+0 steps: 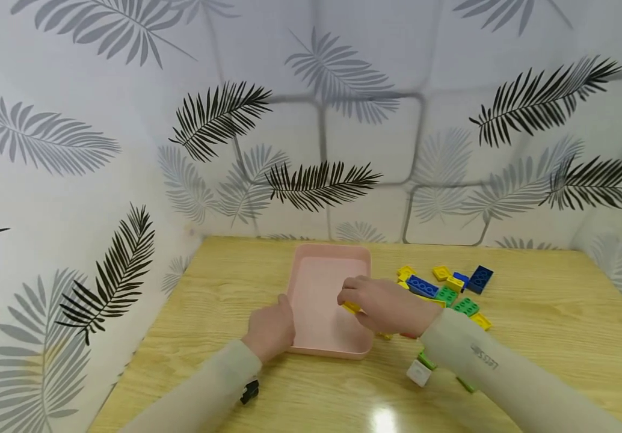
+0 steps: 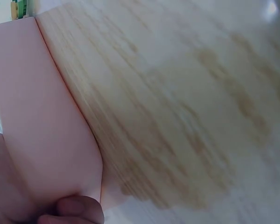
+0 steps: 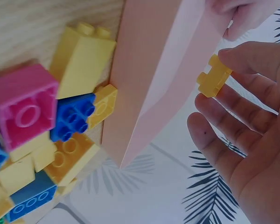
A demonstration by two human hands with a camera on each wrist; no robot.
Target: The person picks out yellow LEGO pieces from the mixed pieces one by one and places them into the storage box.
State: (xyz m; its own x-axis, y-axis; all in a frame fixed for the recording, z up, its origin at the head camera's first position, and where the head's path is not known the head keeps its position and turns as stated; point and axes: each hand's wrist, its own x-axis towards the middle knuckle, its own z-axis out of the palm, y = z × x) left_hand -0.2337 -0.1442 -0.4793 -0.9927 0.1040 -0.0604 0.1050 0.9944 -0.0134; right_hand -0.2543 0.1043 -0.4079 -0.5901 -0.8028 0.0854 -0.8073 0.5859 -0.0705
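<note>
A pink tray point(image 1: 324, 300) lies on the wooden table, its inside bare around my right hand. My left hand point(image 1: 272, 328) grips the tray's near left side, with the thumb over the rim. In the left wrist view, curled fingers point(image 2: 79, 210) press under the tray's pink wall point(image 2: 51, 112). Over the tray's right half, my right hand point(image 1: 384, 304) pinches a small yellow toy brick point(image 3: 215, 77) between thumb and fingers. That brick also shows below the fingers in the head view.
Right of the tray lies a loose pile of toy bricks: a pink brick point(image 3: 25, 105), a blue brick point(image 3: 73, 116), a tall yellow brick point(image 3: 84, 60) and several green ones. A white brick point(image 1: 418, 373) sits nearer. A leaf-patterned curtain point(image 1: 322, 138) hangs behind the table.
</note>
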